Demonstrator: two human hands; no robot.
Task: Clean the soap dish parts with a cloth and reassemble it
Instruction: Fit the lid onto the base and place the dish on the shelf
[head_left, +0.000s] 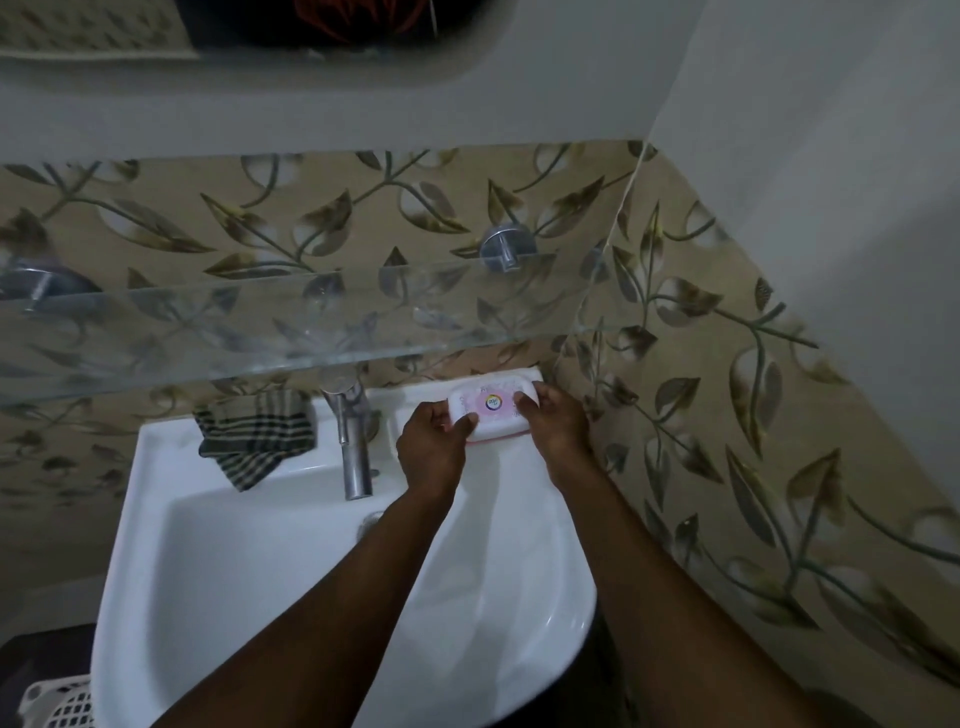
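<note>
A white slatted basket (54, 699) shows at the lower left, beside and below the white sink (156, 519). On the sink's back ledge, towards its back left corner, lies a crumpled cloth (257, 436) with dark and pale stripes, one corner hanging over the ledge into the basin. Just right of it, at the middle of the back edge, stands a metal tap (356, 452), its spout reaching forward over the basin. A glass shelf (260, 332) runs across above the ledge, held by round metal brackets (503, 248) on the leaf-patterned tiled wall (727, 364).

Right of the tap, the person's left hand (431, 447) grips the left end of the soap dish (491, 408), thumb laid on its top. The soap dish sits at the sink's back right corner: its top is white with a round pink label, and a pink edge shows along its near side. The right hand (558, 431) grasps the right end, thumb on top and fingers curled round the side. Whether the dish rests on the ledge or is lifted just off it cannot be told.
</note>
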